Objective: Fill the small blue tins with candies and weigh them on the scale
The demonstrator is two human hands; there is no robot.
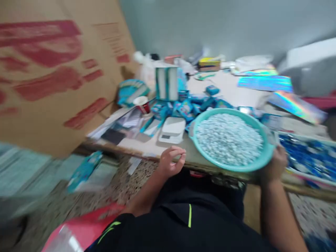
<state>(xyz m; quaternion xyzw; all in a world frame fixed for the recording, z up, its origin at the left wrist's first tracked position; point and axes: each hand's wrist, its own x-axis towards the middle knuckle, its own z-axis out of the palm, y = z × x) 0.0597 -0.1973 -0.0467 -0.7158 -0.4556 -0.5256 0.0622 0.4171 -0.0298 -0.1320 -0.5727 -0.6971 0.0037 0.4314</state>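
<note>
Your hands are apart: your right hand (279, 161) grips the basin (236, 168) of pale pieces (228, 140) at its right side, over the table (136, 145). Your left hand (171, 161) curls near the scale (172, 129); blur hides whether fingertips meet.

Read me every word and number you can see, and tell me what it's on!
None can be read.
Cardboard: red printing, too blurred.
Blue packets: printing too small and blurred.
White scale: no number readable.
Turquoise basin: no writing I can make out.
</note>
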